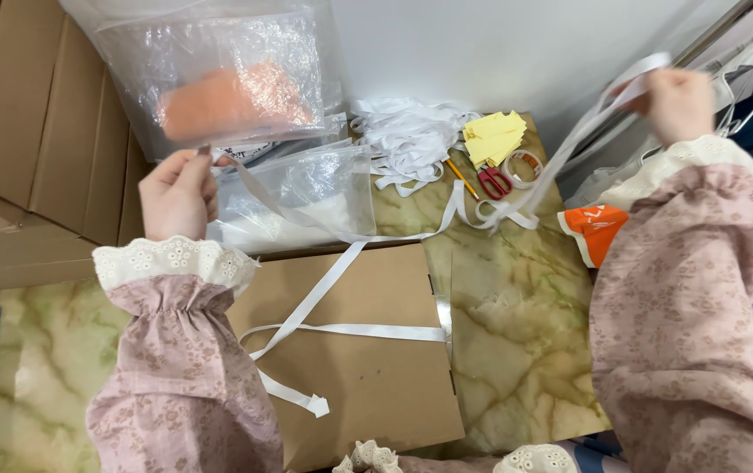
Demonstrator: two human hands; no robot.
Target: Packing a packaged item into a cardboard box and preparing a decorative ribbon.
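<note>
My left hand point(177, 194) is raised at the left and pinches one end of a white ribbon point(354, 236). The ribbon sags across the table and rises to my right hand point(676, 103) at the upper right, which grips its other end. More of the same white ribbon lies in loops on a flat brown cardboard sheet point(376, 368) below my hands. Both arms wear pink flowered sleeves with lace cuffs.
A clear bag with something orange inside point(219, 83) leans at the back, with another clear bag point(306, 197) below it. A heap of white ribbon point(411, 136), yellow paper pieces point(494, 136), red scissors point(492, 182) and a tape roll point(525, 162) lie on the marbled tabletop point(516, 324). Cardboard boxes point(35, 131) stand left.
</note>
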